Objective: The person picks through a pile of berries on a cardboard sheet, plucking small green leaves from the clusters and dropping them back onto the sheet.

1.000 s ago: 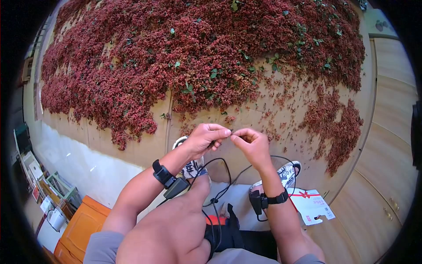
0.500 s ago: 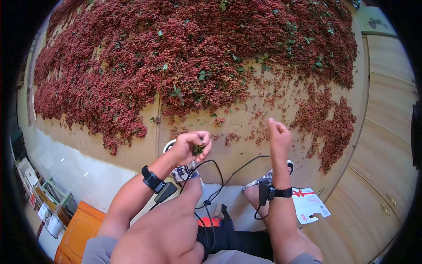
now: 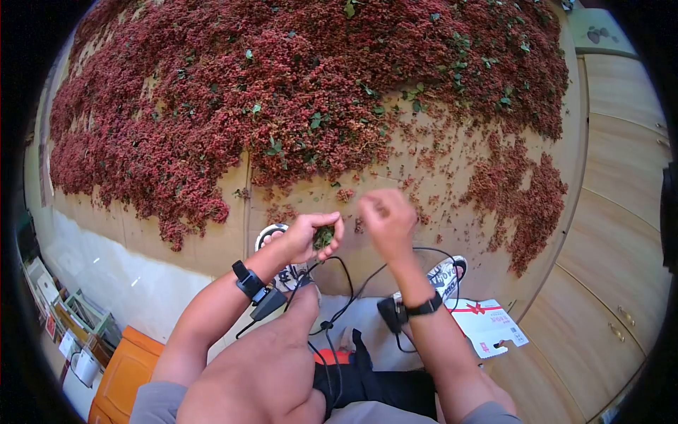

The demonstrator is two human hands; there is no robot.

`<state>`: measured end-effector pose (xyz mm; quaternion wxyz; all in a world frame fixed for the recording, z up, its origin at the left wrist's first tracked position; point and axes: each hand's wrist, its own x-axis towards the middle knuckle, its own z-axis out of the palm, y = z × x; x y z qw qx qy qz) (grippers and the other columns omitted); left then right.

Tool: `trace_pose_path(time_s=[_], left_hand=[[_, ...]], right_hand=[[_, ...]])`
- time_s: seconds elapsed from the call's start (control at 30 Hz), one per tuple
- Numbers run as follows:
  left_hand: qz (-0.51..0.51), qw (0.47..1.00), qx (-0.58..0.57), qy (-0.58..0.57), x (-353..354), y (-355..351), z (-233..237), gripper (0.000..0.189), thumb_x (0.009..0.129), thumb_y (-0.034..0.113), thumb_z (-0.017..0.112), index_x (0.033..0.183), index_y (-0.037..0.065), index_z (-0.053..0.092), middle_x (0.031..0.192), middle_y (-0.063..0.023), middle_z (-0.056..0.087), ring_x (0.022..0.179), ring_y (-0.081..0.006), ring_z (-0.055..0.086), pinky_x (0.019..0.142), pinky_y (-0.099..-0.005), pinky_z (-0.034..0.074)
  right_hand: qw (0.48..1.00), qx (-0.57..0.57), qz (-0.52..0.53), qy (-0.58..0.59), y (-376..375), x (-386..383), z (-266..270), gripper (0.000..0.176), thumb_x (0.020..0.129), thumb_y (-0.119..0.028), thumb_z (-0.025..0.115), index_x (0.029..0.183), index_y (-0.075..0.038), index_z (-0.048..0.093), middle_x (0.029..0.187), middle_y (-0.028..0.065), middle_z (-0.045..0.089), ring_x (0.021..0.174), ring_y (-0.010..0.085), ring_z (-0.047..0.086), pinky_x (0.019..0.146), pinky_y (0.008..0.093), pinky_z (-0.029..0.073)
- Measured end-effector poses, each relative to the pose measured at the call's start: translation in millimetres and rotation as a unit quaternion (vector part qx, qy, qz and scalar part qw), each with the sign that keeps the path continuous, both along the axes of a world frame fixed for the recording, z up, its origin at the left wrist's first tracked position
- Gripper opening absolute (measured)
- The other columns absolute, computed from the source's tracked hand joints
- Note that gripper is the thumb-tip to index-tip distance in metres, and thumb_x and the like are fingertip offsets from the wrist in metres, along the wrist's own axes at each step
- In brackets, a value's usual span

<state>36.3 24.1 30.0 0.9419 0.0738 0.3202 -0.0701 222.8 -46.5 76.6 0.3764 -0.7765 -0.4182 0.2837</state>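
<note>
My left hand [image 3: 316,237] is cupped with its fingers curled round a small bunch of green leaves [image 3: 323,237], above the near edge of the cardboard. Close by on its right, my right hand [image 3: 389,218] has its fingers pinched together, slightly blurred; whatever they hold, if anything, is hidden. Beyond both hands spreads a thick layer of small red berry clusters [image 3: 233,99], like Sichuan peppercorns, with green leaves scattered through it. A thinner patch of loose red berries [image 3: 522,191] lies to the right.
Cardboard [image 3: 332,201] lies under the berries. Black cables [image 3: 346,283] hang between my legs from the wrist devices. My shoes stand at the near edge, beside a white printed card [image 3: 487,328]. Wooden cabinets [image 3: 614,233] line the right; an orange stool [image 3: 127,371] is at lower left.
My right hand has swung left from over the scattered berries to beside my left hand. My left hand stays almost in place, still holding the leaves. The view has shifted slightly.
</note>
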Motion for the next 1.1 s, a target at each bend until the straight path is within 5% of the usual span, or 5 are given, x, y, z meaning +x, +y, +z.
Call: trace_pose_path(time_s=[0.03, 0.17, 0.7, 1.1], left_hand=[[0.018, 0.999, -0.019, 0.039, 2.9, -0.7, 8.4, 0.036, 0.1, 0.035, 0.042, 0.081, 0.007, 0.053, 0.066, -0.0049, 0.052, 0.048, -0.0115, 0.046, 0.039, -0.0222, 0.035], [0.037, 0.996, -0.081, 0.003, -10.3, -2.6, -4.5, 0.036, 0.102, 0.032, 0.041, 0.077, 0.006, 0.046, 0.062, -0.0024, 0.043, 0.046, -0.0094, 0.036, 0.036, -0.0215, 0.027], [0.063, 0.994, -0.075, 0.055, -33.3, -6.9, -17.4, 0.029, 0.101, 0.027, 0.044, 0.082, 0.006, 0.05, 0.066, -0.0035, 0.046, 0.05, -0.0098, 0.038, 0.039, -0.0214, 0.028], [0.059, 0.994, -0.066, 0.065, -34.4, -10.6, -20.8, 0.029, 0.101, 0.026, 0.042, 0.082, 0.006, 0.05, 0.068, -0.0034, 0.046, 0.05, -0.0102, 0.038, 0.04, -0.0218, 0.03]], right_hand=[[0.997, -0.03, -0.035, -0.057, 0.0, 13.3, -23.1, 0.011, 0.078, -0.011, 0.073, 0.088, -0.006, 0.069, 0.089, 0.0111, 0.065, 0.076, 0.0271, 0.063, 0.069, 0.0366, 0.05], [0.977, -0.115, -0.087, -0.16, 8.9, 46.3, -63.9, 0.016, 0.079, -0.018, 0.074, 0.088, -0.006, 0.067, 0.083, 0.0112, 0.061, 0.075, 0.0299, 0.061, 0.067, 0.0412, 0.048], [0.97, -0.167, -0.036, -0.173, 26.7, 56.9, -69.0, 0.01, 0.08, -0.014, 0.07, 0.087, -0.008, 0.068, 0.086, 0.0129, 0.063, 0.084, 0.0326, 0.062, 0.074, 0.0428, 0.05], [0.981, -0.036, 0.058, -0.18, 20.4, 16.4, -73.1, 0.009, 0.08, -0.012, 0.072, 0.085, -0.006, 0.067, 0.083, 0.0128, 0.062, 0.077, 0.0319, 0.062, 0.068, 0.041, 0.05]])
